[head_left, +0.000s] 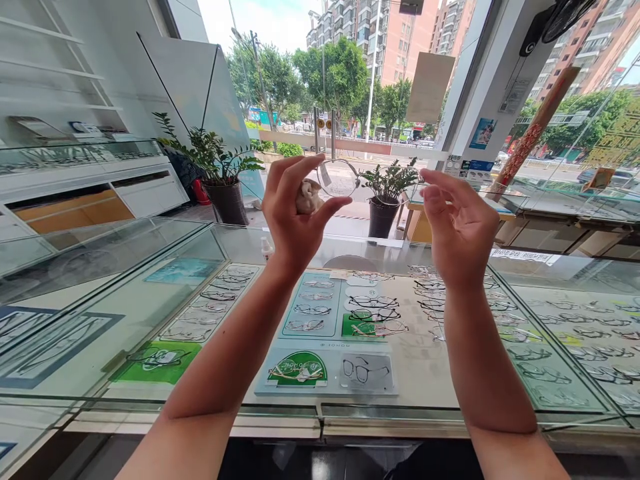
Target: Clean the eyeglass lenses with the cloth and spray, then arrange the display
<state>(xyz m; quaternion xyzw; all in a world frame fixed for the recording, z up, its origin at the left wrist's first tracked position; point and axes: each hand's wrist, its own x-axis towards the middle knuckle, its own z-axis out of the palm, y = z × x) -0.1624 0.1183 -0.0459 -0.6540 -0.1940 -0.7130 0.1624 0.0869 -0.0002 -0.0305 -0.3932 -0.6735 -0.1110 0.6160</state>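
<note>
A pair of thin-rimmed eyeglasses (357,181) is held up at chest height above the glass counter, lenses toward the window. My left hand (295,210) grips one lens by its edge, fingers on top and thumb below. Tucked in that same palm is a crumpled pale cloth (309,197), partly hidden by the fingers. A small white tag or label shows on the lens nearest my left fingers. At the other end, my right hand (463,223) pinches the outer side of the eyeglasses between thumb and fingers; the exact contact is hard to make out.
Below my arms stands a glass display case (320,408) with rows of spectacles (373,308) inside. A small white bottle (267,249) is at its far edge. Beyond are two potted plants (384,217) (225,200), glass doors, and another showcase (95,193) at left.
</note>
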